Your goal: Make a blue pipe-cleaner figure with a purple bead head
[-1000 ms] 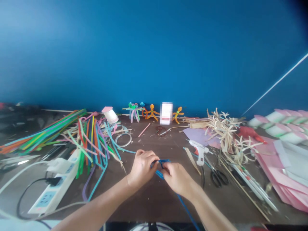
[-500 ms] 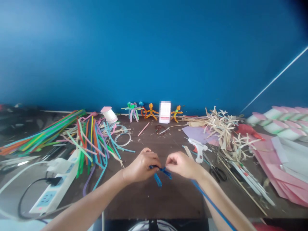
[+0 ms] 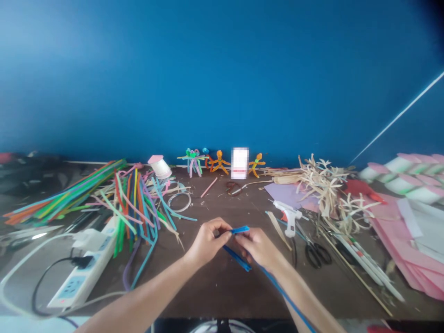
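Note:
Over the middle of the dark table, my left hand (image 3: pixel 212 238) pinches a blue pipe cleaner piece (image 3: pixel 239 263) between thumb and fingers. One folded end of it points right above the fingertips, and another folded end hangs lower right. Close beside it, my right hand (image 3: pixel 255 245) has its fingers closed on the same blue piece. A long blue strand (image 3: pixel 282 289) runs from under the right hand along the forearm toward the front edge. The join between the parts is hidden by my fingers.
Colourful pipe cleaners (image 3: pixel 138 199) lie to the left beside a white power strip (image 3: pixel 83 268). A glue gun (image 3: pixel 288 217) and black-handled scissors (image 3: pixel 317 254) lie on the right. Small orange pipe cleaner figures (image 3: pixel 219 163) stand at the back, near a white paper cup (image 3: pixel 161 169).
My hands have turned the blue piece, so one folded end now sticks out above the fingertips. The right hand has come in closer to the left, and the view has shifted slightly.

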`<state>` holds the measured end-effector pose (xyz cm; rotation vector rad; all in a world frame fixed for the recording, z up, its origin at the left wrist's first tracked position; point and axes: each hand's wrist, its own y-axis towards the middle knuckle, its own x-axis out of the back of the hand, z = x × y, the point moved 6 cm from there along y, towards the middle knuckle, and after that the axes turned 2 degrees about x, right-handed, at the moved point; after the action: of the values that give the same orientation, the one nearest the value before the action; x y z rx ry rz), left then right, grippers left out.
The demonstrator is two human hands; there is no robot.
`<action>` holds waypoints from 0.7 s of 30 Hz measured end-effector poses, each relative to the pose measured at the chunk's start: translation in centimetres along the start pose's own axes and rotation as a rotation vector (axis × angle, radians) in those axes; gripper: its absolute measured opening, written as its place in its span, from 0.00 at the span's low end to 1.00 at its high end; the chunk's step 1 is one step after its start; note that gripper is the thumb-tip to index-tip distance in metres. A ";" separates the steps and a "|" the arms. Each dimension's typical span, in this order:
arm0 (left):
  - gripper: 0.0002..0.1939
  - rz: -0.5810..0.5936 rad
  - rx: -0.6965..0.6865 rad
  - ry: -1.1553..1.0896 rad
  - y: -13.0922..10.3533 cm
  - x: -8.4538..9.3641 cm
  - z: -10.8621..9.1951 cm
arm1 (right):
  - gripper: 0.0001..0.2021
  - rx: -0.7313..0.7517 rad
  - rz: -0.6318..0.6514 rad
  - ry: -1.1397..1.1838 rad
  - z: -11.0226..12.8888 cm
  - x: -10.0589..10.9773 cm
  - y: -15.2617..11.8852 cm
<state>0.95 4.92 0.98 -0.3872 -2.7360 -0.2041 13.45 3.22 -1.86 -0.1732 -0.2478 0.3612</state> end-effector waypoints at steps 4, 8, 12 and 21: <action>0.05 -0.038 -0.036 0.054 0.1 0.2 -0.4 | 0.13 0.092 -0.096 -0.116 0.6 -0.1 -0.5; 0.05 -0.036 -0.048 0.074 0.1 0.2 -0.6 | 0.16 0.146 -0.172 -0.203 0.9 0.0 -0.8; 0.05 -0.074 -0.099 0.157 0.0 0.3 -0.8 | 0.16 0.153 -0.124 -0.200 1.2 -0.5 -1.0; 0.05 -0.100 -0.155 0.325 0.0 0.3 -1.4 | 0.16 0.160 -0.188 -0.183 1.5 -0.3 -1.2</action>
<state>1.11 4.72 2.35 -0.2344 -2.4265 -0.4646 13.14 2.17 -0.25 0.0415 -0.4110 0.2083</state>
